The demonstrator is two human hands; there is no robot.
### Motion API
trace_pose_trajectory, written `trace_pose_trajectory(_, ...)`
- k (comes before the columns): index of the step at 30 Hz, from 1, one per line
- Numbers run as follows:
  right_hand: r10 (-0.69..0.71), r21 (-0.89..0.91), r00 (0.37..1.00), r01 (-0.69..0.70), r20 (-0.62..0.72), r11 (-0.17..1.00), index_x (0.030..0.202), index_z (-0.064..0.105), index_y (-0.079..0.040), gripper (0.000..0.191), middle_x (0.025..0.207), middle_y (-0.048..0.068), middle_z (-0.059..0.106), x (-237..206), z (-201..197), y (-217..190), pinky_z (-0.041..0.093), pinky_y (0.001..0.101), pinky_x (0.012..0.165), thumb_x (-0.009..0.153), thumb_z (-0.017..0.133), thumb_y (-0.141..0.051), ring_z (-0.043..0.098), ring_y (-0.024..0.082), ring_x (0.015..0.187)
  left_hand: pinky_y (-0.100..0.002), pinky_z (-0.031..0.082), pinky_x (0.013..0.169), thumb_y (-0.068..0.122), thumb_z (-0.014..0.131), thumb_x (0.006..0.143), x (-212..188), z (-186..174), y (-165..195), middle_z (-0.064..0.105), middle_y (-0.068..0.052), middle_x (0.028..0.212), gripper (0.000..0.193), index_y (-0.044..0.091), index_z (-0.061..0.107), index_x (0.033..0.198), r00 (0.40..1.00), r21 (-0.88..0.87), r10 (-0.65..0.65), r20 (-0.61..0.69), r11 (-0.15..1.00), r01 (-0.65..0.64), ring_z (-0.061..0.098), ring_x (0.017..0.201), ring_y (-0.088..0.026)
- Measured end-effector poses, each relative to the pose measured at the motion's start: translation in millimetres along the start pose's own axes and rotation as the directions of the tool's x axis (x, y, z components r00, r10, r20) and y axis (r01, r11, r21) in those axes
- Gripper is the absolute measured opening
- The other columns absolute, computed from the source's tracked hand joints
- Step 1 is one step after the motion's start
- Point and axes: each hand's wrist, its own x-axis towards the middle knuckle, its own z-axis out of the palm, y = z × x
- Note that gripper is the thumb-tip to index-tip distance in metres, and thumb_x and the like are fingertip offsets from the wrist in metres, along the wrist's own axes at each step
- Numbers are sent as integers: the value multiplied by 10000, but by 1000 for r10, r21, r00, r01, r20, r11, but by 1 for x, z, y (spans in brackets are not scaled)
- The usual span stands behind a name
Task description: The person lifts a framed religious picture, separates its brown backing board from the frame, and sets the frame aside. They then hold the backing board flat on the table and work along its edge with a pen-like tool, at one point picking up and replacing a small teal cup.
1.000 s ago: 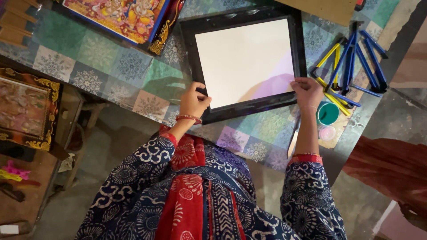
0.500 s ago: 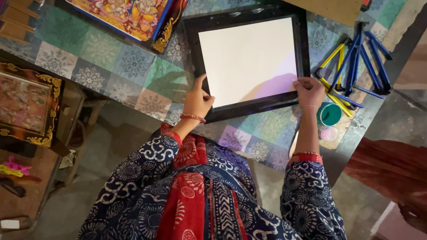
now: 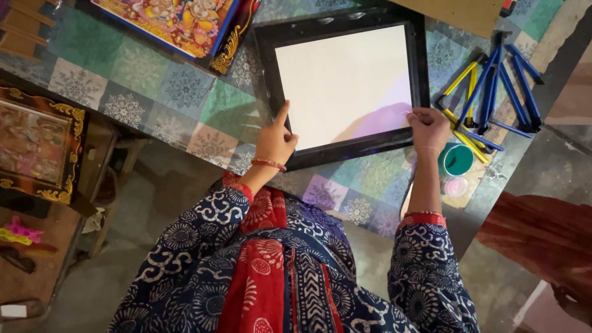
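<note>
A black picture frame [image 3: 419, 68] with a plain white sheet [image 3: 339, 80] in it lies flat on the patterned table [image 3: 166, 92]. My left hand [image 3: 274, 140] grips the frame's near left corner, thumb lying along the inner edge. At the near right corner my right hand [image 3: 428, 126] rests on the frame, fingertips touching the white sheet. Both wrists wear thin bangles, and blue patterned sleeves reach down from them.
A colourful framed picture [image 3: 179, 21] lies beyond the frame to the left. Blue and yellow corner clamps [image 3: 493, 86] sit at the right, with a small green tub [image 3: 457, 160] and a pink lid [image 3: 456, 186] near them. Another gilt-framed picture [image 3: 37, 151] stands low at the left.
The black frame sits slightly further up and right in view. My left thumb has moved onto the frame's inner edge. My right hand stays at the corner.
</note>
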Motion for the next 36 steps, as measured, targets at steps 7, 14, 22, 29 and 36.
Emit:
trace_pose_trajectory(7,-5,13,1000,5,-15,1000,993,806,-64,203,783,37,736,0,3,2,521,255,656,818,878,-138,665,94,690,-376,577,627,154,782,834,3,1,-2,737,-57,697,895,182,332,1607,1000,46,-8,25,999,6,718,617,-247)
trace_pose_trajectory(14,-32,1,999,32,-21,999,1000,807,-69,202,771,25,738,-1,3,5,519,251,654,822,877,-131,667,83,678,-416,562,622,156,773,821,4,6,-6,730,-62,675,937,147,281,1619,1000,-15,4,-23,1000,-4,705,607,-283)
trace_pose_trajectory(22,-44,-16,998,43,-35,999,993,812,-65,197,766,29,736,-2,4,5,528,249,659,814,880,-116,672,87,678,-422,565,618,183,775,817,7,13,-13,747,-56,708,1011,112,181,1632,999,50,-34,-14,998,35,716,626,-282)
trace_pose_trajectory(29,-28,32,999,29,-42,999,976,803,-57,190,781,34,740,-2,5,5,528,252,658,814,882,-116,675,89,687,-415,575,626,190,775,823,9,14,-13,758,-56,729,1034,113,142,1638,999,25,-47,-12,999,47,727,642,-278)
trace_pose_trajectory(36,-18,-3,999,18,-43,1000,974,801,-63,189,792,27,753,-3,4,2,540,244,670,814,887,-117,697,90,698,-404,578,619,173,765,836,10,13,-11,749,-79,714,1018,113,141,1638,999,27,-48,4,998,48,725,632,-279)
